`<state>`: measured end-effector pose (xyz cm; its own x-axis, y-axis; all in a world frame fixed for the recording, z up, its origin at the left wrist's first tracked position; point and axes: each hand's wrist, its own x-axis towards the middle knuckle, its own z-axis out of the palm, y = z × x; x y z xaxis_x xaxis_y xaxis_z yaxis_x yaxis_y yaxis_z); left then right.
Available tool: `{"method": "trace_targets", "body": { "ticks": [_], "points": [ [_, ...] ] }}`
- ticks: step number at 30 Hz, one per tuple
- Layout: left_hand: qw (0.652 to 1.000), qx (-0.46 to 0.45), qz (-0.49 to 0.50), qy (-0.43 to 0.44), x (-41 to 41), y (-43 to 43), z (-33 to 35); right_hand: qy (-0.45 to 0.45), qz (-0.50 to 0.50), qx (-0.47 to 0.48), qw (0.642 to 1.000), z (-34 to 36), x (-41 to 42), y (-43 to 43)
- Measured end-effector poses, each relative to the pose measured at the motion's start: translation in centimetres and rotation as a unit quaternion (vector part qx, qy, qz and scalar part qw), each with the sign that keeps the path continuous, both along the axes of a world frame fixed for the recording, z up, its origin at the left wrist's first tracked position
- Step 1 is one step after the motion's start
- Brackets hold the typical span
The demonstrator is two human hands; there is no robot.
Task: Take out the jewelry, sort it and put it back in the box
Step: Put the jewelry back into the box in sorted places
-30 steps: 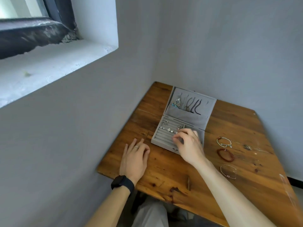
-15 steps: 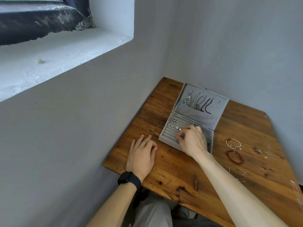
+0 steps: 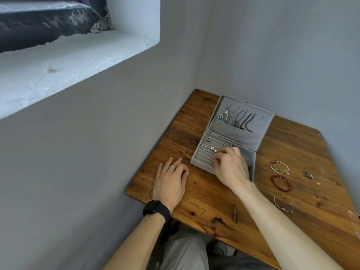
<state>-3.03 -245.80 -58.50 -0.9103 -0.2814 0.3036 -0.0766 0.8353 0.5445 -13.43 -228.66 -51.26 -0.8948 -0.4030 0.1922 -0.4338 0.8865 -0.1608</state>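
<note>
Just beyond the right fingers (image 3: 219, 155), rings (image 3: 212, 148) sit in the slots of the box (image 3: 196, 159). Behind them the open lid (image 3: 266, 121) rises and bars a reach straight ahead. Between these fingers and the left fingers (image 3: 176, 166) runs a bare strip of bench (image 3: 206, 193), open for passing. Left of the left fingers the wall (image 3: 97, 162) stands close and leaves little room. Well right of the right fingers three bracelets (image 3: 281, 183) lie in a row, with bare wood between them and the box.

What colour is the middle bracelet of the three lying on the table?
The bracelet is dark red beads, clearest in the head view.
</note>
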Motion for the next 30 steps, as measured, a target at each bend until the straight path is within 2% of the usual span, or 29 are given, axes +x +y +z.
{"method": "trace_targets", "body": {
  "ticks": [6,10,12,18,21,24,26,30],
  "points": [
    [1.0,-0.004,0.0,-0.011,0.0,0.0,0.3,-0.009,0.04,0.04,0.998,-0.1,0.3,1.4],
    [0.999,0.03,-0.01,-0.016,0.1,-0.2,0.7,0.015,-0.008,-0.043,0.999,-0.9,1.5,3.3],
    [0.998,0.061,-0.008,-0.024,0.0,-0.4,1.2,0.013,-0.042,-0.053,0.998,-1.6,2.0,4.8],
    [0.986,0.161,-0.018,-0.03,-2.5,-1.3,4.8,-0.105,-0.075,-0.012,0.992,-3.8,2.5,6.8],
    [0.988,0.128,-0.066,-0.051,-5.1,-0.8,6.8,-0.113,-0.07,-0.015,0.991,-4.1,2.5,6.8],
    [0.99,0.043,-0.096,-0.094,-7.5,0.4,8.1,-0.117,-0.067,-0.019,0.991,-4.2,2.4,6.9],
    [0.986,-0.022,-0.111,-0.125,-8.7,1.3,8.5,-0.116,-0.065,-0.026,0.991,-4.4,2.3,6.9],
    [0.969,-0.089,-0.133,-0.187,-9.9,2.8,8.5,-0.109,-0.06,-0.043,0.991,-4.5,2.3,6.9]
  ]
}}
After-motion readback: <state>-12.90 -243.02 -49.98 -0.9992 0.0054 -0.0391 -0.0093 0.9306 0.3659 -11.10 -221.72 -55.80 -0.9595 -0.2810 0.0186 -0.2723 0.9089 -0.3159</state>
